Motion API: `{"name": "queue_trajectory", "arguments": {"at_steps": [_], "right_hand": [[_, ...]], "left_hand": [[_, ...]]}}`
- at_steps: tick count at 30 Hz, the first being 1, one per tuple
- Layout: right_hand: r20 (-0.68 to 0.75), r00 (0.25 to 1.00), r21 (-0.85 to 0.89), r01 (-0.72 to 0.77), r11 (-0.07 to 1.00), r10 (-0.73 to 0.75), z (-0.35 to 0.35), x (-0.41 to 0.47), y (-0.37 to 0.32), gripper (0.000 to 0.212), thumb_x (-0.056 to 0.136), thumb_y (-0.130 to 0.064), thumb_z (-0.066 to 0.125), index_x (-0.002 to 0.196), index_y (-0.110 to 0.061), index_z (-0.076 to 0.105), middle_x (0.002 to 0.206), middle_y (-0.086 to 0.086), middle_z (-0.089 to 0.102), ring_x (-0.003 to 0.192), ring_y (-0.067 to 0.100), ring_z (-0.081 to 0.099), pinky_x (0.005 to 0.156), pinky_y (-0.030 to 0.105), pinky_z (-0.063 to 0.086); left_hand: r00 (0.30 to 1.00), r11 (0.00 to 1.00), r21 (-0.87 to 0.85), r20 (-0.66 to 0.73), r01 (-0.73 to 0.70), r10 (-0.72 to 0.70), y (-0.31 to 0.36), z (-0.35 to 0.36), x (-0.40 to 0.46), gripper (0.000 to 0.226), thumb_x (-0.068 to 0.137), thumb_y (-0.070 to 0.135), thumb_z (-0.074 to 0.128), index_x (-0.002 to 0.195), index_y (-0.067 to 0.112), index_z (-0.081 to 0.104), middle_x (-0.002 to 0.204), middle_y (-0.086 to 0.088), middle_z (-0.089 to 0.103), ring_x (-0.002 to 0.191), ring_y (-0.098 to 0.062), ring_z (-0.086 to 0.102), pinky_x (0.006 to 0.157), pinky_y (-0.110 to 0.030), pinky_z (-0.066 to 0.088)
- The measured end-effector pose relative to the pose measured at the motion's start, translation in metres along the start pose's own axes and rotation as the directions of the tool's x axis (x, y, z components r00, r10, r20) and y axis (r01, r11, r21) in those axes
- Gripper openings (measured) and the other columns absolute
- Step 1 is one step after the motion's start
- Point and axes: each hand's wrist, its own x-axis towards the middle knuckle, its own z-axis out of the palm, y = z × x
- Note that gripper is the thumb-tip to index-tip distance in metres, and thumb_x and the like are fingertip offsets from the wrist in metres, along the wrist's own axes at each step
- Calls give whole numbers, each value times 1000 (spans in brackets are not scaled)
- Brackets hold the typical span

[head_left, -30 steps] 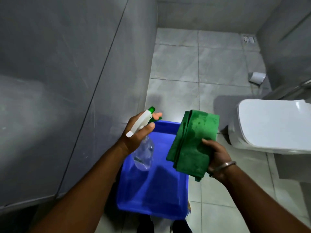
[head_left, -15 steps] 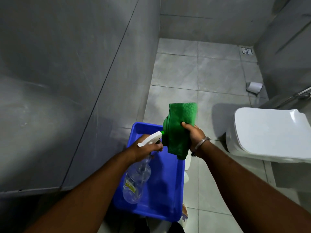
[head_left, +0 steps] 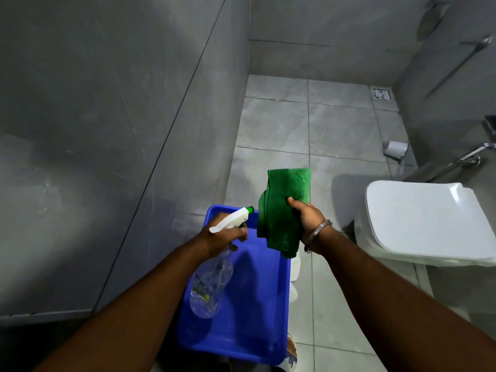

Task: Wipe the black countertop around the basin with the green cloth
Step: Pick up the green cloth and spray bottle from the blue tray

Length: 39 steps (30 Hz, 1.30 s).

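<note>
The right hand (head_left: 308, 221) is clamped on the folded green cloth (head_left: 284, 210) at centre frame, the left hand (head_left: 222, 237) closed round a spray bottle (head_left: 214, 275) whose nozzle points at it — seemingly wetting the cloth. No tabletop or basin shows; next comes turning to find it.

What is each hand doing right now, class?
Left hand: closed around the spray bottle, over the blue tub.
Right hand: closed on the folded green cloth.
</note>
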Motion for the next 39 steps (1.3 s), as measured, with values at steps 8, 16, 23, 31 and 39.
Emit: {"name": "queue_trajectory", "arguments": {"at_steps": [8, 16, 23, 31, 39], "right_hand": [[-14, 1000, 12, 7, 1000, -7, -3, 2, 0, 21, 91, -20, 57, 104, -7, 67, 101, 17, 71, 93, 33, 69, 82, 44, 55], [26, 999, 16, -21, 1000, 21, -6, -7, 7, 31, 93, -30, 55, 111, -8, 66, 103, 14, 73, 94, 28, 70, 80, 41, 56], [30, 998, 20, -47, 999, 46, -20, -26, 30, 43, 94, -34, 52, 124, -3, 59, 116, 19, 67, 106, 32, 65, 93, 45, 51], [-3, 995, 35, -102, 994, 103, -19, -38, 53, 41, 93, -33, 52, 121, -3, 61, 115, 20, 68, 104, 34, 66, 90, 45, 52], [-3, 990, -53, -142, 988, 142, -21, -58, 61, 31, 93, -32, 55, 105, -7, 67, 98, 16, 75, 91, 31, 71, 79, 42, 56]], "left_hand": [[999, 999, -11, 10, -51, 52, 2, 1, -3, 15, 75, 24, 62, 85, 16, 69, 92, -14, 71, 91, -25, 69, 62, -39, 55], [965, 971, 95, -126, -218, 229, -23, 3, -1, 32, 79, 17, 57, 108, 26, 67, 78, -12, 65, 63, -21, 54, 62, -51, 55], [816, 911, 142, -406, -388, 411, -43, 13, -1, 35, 86, 7, 58, 120, 3, 62, 101, -19, 68, 81, -15, 63, 81, -21, 48], [824, 908, 172, -380, -383, 419, -48, 10, 1, 52, 81, 21, 65, 129, 6, 53, 123, -5, 60, 112, -17, 58, 96, -23, 46], [923, 998, 56, -384, -5, 26, -94, 6, -27, 95, 66, 38, 89, 141, 15, 37, 133, 2, 47, 113, -1, 53, 91, -19, 46]]}}
